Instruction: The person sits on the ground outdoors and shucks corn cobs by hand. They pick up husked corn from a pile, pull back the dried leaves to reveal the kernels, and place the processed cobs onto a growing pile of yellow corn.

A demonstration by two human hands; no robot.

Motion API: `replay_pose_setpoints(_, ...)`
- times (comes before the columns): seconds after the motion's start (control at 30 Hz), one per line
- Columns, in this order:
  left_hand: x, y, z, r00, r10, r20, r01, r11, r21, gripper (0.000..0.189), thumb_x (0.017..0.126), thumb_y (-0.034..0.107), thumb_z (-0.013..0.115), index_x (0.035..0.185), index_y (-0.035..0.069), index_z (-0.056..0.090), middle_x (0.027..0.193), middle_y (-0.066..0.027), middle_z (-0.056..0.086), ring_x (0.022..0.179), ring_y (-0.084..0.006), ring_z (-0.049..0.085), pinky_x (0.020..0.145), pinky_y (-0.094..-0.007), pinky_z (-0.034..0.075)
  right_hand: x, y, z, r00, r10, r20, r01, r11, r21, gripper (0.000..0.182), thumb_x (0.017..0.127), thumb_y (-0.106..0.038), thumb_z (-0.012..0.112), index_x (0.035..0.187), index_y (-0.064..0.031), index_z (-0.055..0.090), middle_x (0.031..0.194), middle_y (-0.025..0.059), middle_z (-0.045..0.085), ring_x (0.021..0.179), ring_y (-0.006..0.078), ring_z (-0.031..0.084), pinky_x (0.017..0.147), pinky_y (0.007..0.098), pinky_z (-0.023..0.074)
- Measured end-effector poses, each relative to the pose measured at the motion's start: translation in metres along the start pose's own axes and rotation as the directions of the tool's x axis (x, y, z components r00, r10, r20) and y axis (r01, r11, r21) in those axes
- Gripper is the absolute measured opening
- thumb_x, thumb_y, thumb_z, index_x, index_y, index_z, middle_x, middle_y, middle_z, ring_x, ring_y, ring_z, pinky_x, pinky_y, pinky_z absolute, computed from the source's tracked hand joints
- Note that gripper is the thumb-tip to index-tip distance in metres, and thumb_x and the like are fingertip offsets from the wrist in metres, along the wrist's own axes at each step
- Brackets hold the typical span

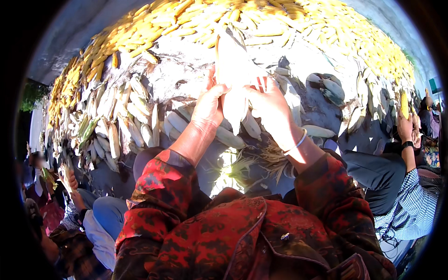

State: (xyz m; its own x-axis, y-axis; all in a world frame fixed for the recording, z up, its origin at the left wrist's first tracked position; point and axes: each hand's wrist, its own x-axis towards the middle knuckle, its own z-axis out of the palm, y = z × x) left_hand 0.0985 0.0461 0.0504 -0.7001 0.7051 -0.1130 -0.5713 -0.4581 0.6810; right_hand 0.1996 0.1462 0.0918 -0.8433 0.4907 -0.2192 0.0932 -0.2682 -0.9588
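Between my two hands is a corn ear in a pale husk (pixel 232 75), bleached by strong sunlight. My left hand (pixel 210 103) grips its left side, thumb laid across the husk. My right hand (pixel 271 108), with a pale bangle (pixel 296 142) at the wrist, closes on the husk's right side. Glare hides how much of the kernels is bare. Right below my hands lie several husked ears (pixel 229 137), and nearer to me is a tuft of dry husk leaves (pixel 274 159).
A long heap of bare yellow corn cobs (pixel 350 38) curves across the far side. Unhusked ears (pixel 115 115) are piled at left. On the right, a co-worker's hand (pixel 405 126) holds a yellow cob (pixel 404 103). Another person's hand (pixel 72 182) is at lower left, holding husk.
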Motion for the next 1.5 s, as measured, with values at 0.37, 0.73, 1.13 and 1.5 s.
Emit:
replay_pose_setpoints(0.37,-0.009,-0.001,0.0,0.996,-0.07,0.053,0.071,0.997,-0.013,0.059,0.074,0.011,0.062,0.126,0.008,0.034,0.117,-0.0078,0.048,0.108,-0.021,0.048,0.091,-0.0344,0.041,0.004,-0.002,-0.012,0.964,0.151,0.218,-0.158,0.987,0.015,0.01,0.086,-0.014,0.052,0.094,-0.009,0.053,0.072,-0.0072,0.047,0.054,0.0,0.036,0.044,0.0149,0.0296)
replay_pose_setpoints(0.73,-0.008,0.01,0.013,0.999,-0.054,-0.007,0.054,0.986,0.155,0.075,0.071,-0.004,0.063,0.132,0.007,0.022,0.116,-0.0123,0.047,0.105,-0.0215,0.05,0.086,-0.034,0.045,0.012,0.001,-0.012,0.98,0.119,0.159,-0.122,0.993,0.006,0.005,0.086,-0.014,0.053,0.087,-0.0092,0.052,0.067,-0.007,0.043,0.05,0.0001,0.034,0.041,0.016,0.0263)
replay_pose_setpoints(1.13,-0.008,0.007,0.011,0.994,-0.107,-0.005,0.104,0.955,0.277,0.084,0.068,-0.005,0.061,0.137,0.005,0.014,0.123,-0.0154,0.042,0.109,-0.0234,0.047,0.091,-0.0339,0.041,0.006,-0.001,-0.013,0.974,0.177,0.143,-0.184,0.982,0.033,0.006,0.085,-0.013,0.054,0.084,-0.0077,0.054,0.066,-0.0065,0.045,0.053,0.0002,0.036,0.044,0.0157,0.0289)
replay_pose_setpoints(1.5,0.001,-0.002,0.002,0.979,-0.108,-0.175,0.129,0.986,0.11,0.059,0.072,-0.001,0.055,0.124,0.002,0.026,0.106,-0.0169,0.051,0.089,-0.0254,0.056,0.067,-0.0374,0.053,0.0,0.009,0.006,0.968,-0.205,0.143,0.182,0.97,0.16,0.016,0.088,-0.015,0.05,0.097,-0.0024,0.05,0.078,0.0015,0.054,0.071,0.0057,0.049,0.068,0.0206,0.0425)
